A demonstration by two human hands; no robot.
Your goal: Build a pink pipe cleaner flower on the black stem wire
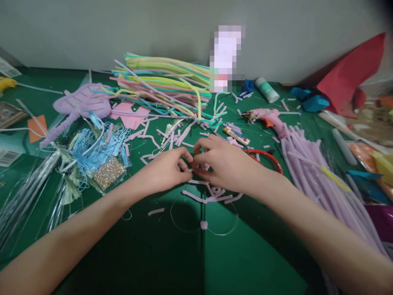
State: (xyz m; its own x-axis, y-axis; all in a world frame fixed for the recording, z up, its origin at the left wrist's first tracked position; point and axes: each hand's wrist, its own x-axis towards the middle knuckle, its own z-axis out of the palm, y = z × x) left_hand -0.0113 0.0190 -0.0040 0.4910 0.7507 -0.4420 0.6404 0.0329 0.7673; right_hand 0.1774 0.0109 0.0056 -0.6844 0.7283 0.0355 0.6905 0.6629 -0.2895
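Observation:
Both hands meet over the middle of the green table (172, 262). My left hand (167, 169) and my right hand (225, 164) have their fingertips pinched together on a small lilac piece I cannot make out clearly. Thin wire (215, 231) loops down from under the hands, with a small lilac bead-like lump (204, 224) on it. Short lilac pipe-cleaner offcuts (215, 196) lie just below the hands.
A heap of long coloured pipe cleaners (166, 82) lies behind. A bundle of lilac ones (313, 172), a pink glue gun (267, 116) and red-handled scissors (270, 157) sit right. Blue tassels (92, 147), a lilac shell shape (82, 102) and foil strips (27, 192) are left.

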